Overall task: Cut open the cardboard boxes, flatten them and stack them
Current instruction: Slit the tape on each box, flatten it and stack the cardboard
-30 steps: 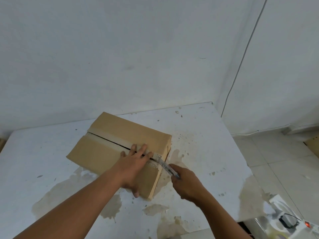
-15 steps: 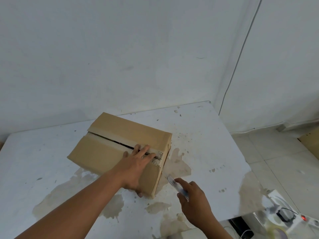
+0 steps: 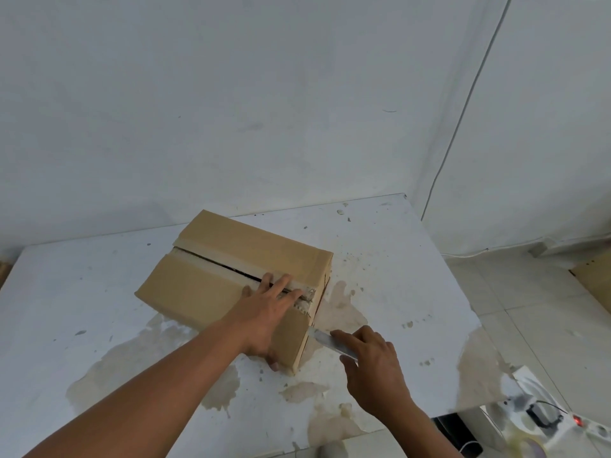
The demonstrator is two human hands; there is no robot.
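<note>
Cardboard box [image 3: 198,292] is sitting mid-frame on the desk [image 3: 66,292], top seam [image 3: 218,264] already slit. Left hand [image 3: 267,312] is pressing flat on the lid at the seam's right end, fingers straight. Right hand [image 3: 373,368] is gripping the cutter [image 3: 327,340], with its tip meeting the box's right end low down. Suggest going shallow along the end tape, cutting away from the left thumb and bearing down so the box isn't sliding.

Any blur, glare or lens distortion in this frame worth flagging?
Head view: soft even light, no glare; brown cardboard box and left hand sharp; clutter at the bottom-right corner smeared; thin wall cable bows, wide-angle distortion.
</note>
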